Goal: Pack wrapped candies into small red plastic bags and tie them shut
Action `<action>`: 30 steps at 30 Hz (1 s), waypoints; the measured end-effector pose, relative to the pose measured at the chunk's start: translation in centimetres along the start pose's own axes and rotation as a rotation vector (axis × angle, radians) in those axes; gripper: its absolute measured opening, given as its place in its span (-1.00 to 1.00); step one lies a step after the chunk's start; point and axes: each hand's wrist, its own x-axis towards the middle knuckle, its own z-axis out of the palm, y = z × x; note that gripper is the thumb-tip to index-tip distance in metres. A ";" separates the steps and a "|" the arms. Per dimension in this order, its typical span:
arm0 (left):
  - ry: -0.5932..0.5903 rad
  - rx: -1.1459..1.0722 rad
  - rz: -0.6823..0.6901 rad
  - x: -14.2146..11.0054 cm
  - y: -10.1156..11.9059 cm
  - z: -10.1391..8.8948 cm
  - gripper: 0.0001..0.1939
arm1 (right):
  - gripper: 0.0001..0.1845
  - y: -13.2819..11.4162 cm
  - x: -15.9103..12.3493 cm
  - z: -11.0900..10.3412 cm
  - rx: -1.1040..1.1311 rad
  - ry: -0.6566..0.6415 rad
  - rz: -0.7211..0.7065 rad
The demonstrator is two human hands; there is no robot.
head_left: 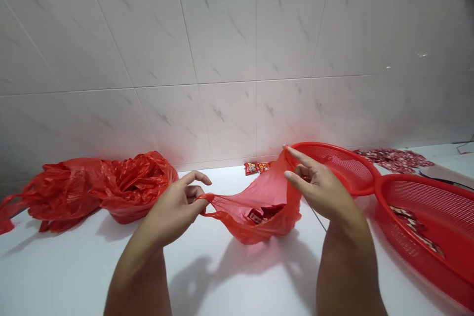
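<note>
Left hand (174,207) pinching one handle | right hand (318,190) pinching the other — thin red plastic carrier bag (264,222) held open, lower centre | printed red packets (262,214) inside | more packets (414,227) lying in round red mesh basket (403,192), right — bag not yet emptied

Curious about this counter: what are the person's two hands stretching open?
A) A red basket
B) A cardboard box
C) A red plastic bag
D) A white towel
C. The left hand and right hand pull apart the handles of the red plastic bag, with packets visible inside.
</note>
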 end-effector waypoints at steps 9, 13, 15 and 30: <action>0.080 -0.497 0.100 0.8 0.4 -0.4 -0.72 | -0.52 0.2 0.6 1.3 0.293 -0.178 0.093; 0.225 -0.395 0.203 0.3 0.1 -0.9 -0.55 | -0.59 -0.5 1.4 2.9 0.599 -0.134 -0.052; 0.193 -0.284 0.205 -0.1 0.3 -0.6 -0.54 | -0.61 -1.0 1.6 4.0 0.759 -0.162 -0.079; 0.209 0.147 0.529 -1.2 1.8 2.6 -0.78 | -0.62 -4.1 -0.2 10.6 0.511 -0.799 -0.019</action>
